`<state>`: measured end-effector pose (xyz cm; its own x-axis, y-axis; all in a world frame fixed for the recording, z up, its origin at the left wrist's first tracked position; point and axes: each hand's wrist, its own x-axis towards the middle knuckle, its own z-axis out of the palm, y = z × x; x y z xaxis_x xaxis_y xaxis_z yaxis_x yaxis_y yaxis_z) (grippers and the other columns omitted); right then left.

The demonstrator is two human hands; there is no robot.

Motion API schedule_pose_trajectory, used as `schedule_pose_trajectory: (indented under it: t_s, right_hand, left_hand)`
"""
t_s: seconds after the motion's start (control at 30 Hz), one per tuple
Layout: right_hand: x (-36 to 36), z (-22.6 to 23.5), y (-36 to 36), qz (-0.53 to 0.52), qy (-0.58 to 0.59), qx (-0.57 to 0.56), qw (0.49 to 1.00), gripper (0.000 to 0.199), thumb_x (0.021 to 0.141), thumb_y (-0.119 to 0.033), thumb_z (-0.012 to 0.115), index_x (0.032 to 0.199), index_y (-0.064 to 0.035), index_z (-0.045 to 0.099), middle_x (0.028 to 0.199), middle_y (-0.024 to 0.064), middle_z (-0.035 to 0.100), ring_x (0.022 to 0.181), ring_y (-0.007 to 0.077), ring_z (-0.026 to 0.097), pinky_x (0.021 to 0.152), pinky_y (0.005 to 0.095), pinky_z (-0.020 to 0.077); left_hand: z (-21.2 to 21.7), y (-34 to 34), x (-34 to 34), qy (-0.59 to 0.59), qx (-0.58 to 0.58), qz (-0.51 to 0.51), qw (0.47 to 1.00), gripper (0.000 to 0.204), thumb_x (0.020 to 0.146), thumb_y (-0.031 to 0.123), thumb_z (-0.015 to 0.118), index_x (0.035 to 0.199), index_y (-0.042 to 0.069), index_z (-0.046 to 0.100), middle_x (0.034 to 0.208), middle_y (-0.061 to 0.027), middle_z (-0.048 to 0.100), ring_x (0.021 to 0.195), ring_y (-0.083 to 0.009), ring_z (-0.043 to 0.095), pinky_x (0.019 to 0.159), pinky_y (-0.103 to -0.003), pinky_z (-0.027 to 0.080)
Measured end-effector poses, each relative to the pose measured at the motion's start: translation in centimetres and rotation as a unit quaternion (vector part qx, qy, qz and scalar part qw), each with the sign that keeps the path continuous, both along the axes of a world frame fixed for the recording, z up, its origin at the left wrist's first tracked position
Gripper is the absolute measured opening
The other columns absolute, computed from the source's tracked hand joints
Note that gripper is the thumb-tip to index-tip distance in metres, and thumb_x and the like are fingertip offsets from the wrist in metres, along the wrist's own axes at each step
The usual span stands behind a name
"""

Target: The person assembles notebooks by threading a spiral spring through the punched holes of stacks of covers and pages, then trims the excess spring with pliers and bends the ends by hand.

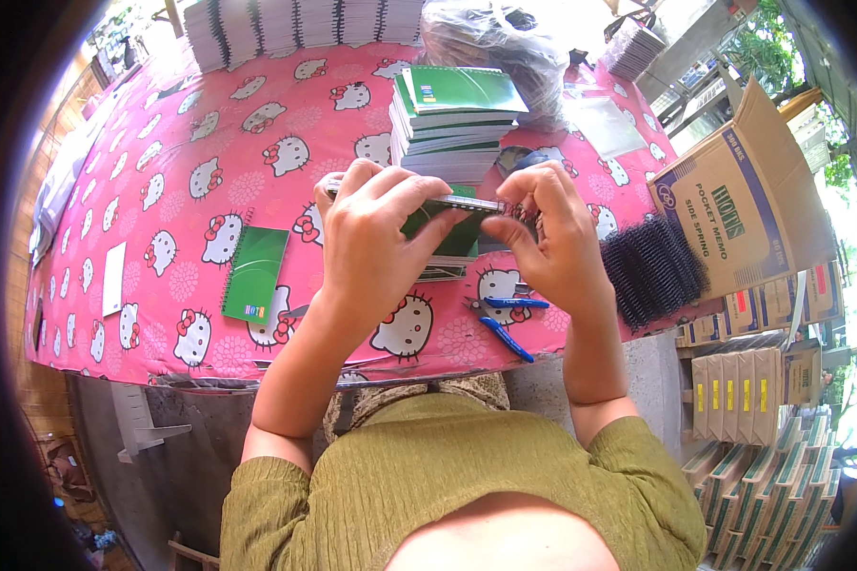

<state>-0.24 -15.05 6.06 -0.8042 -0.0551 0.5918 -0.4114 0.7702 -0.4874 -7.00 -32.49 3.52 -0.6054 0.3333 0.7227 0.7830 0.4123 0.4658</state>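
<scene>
My left hand [376, 224] grips a small green notebook [462, 202] tilted nearly edge-on, fingers above and thumb below. My right hand [552, 233] is closed at the notebook's right end, around a dark spiral coil [518, 211] on its edge; the fingertips partly hide the coil. Beneath my hands lie more green notebooks [455, 249]. A tall stack of green-covered notebooks [462, 90] stands just beyond. Closer to me on the pink tablecloth rest blue-handled pliers [507, 328], jaws pointing left.
One green spiral notebook [257, 271] lies at left, beside a white card [113, 278]. Many black coils [652, 271] pile up at right by an open cardboard box [733, 200]. Bound pads [305, 24] and a clear plastic bag [500, 57] stand at the back. Packed boxes [743, 390] sit lower right.
</scene>
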Motion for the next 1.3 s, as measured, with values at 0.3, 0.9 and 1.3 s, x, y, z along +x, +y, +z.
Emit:
schedule_pose_trajectory:
  t_s: [0.3,0.9,1.3]
  right_hand:
    - [-4.2,-7.0,14.3,-0.287,-0.256,0.179,0.905,0.049,0.075,-0.04,0.07,0.103,-0.0014,0.06,0.095,0.018,0.064,0.088,0.0341,0.064,0.077,0.0418,0.0501]
    - [-2.9,-3.0,9.8,0.317,-0.119,-0.378,0.862,0.047,0.071,-0.013,0.076,0.111,-0.0004,0.054,0.093,0.014,0.063,0.089,0.0309,0.062,0.082,0.0434,0.051]
    - [-5.4,-2.1,7.2,0.058,-0.191,-0.173,0.964,0.034,0.072,0.001,0.067,0.104,0.0017,0.057,0.096,0.0106,0.065,0.086,0.0182,0.062,0.073,0.0292,0.0516]
  left_hand:
    - [0.4,0.3,-0.5,0.045,0.011,-0.033,0.998,0.025,0.065,0.025,0.078,0.086,0.013,0.069,0.076,-0.0001,0.064,0.084,-0.0207,0.056,0.086,-0.038,0.033]
    - [0.1,1.1,-1.0,-0.026,-0.003,-0.074,0.997,0.036,0.06,0.03,0.081,0.085,0.01,0.064,0.075,-0.0021,0.064,0.086,-0.0187,0.06,0.088,-0.039,0.035]
    - [0.1,-0.2,-1.9,-0.01,0.071,-0.045,0.996,0.06,0.057,0.014,0.085,0.111,0.01,0.058,0.11,-0.0073,0.057,0.101,-0.0232,0.056,0.086,-0.037,0.047]
